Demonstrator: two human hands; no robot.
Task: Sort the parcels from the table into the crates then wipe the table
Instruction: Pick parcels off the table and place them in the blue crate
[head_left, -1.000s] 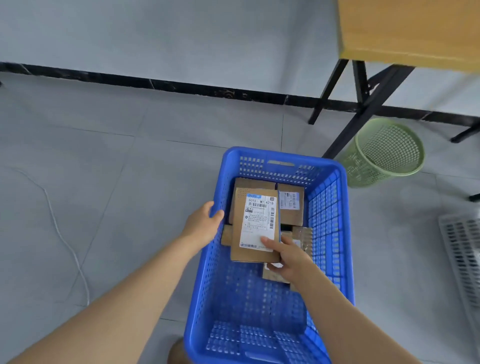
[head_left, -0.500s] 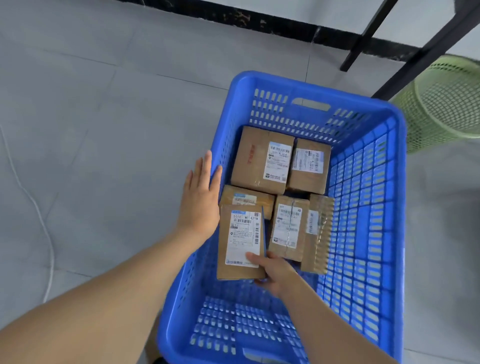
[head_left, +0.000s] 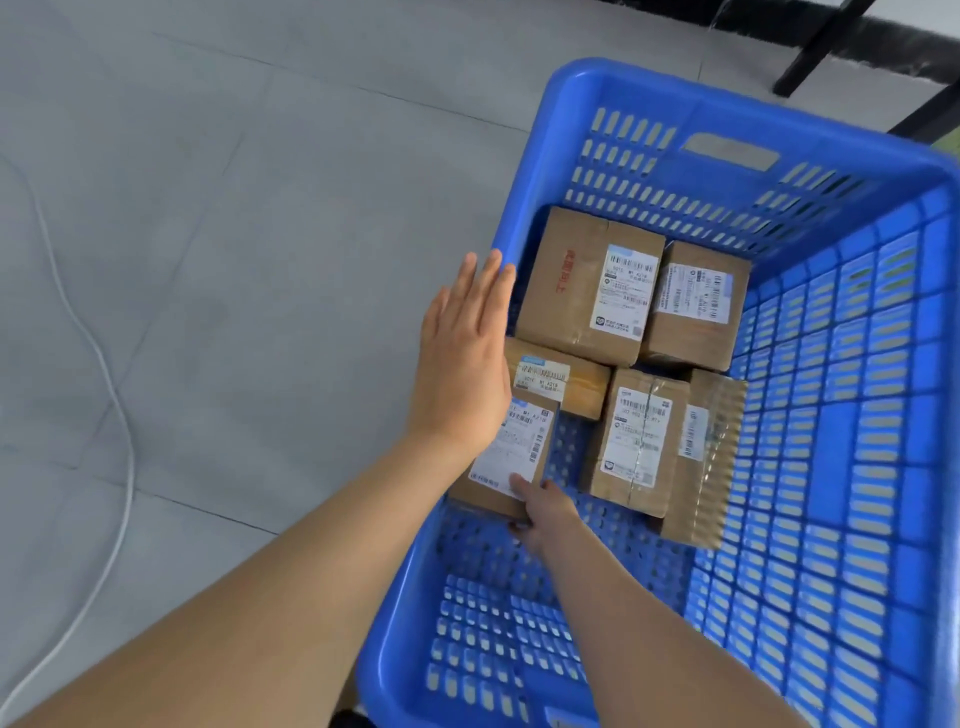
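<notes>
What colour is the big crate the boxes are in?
The crate is bright blue all over, seen clearly in the head view.

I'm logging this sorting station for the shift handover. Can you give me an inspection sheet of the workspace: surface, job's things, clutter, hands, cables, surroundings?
Surface: table top out of view; grey tiled floor under the crate.
Job's things: blue crate holds six cardboard parcels; one of them, the held parcel, is by the crate's left wall.
Clutter: nothing seen.
Hands: left hand flat and open over the crate's left rim; right hand grips the held parcel's near end, thumb on its label.
Cables: white cable lies loose on the floor, left of the crate.
Surroundings: black table legs beyond the crate.
</notes>
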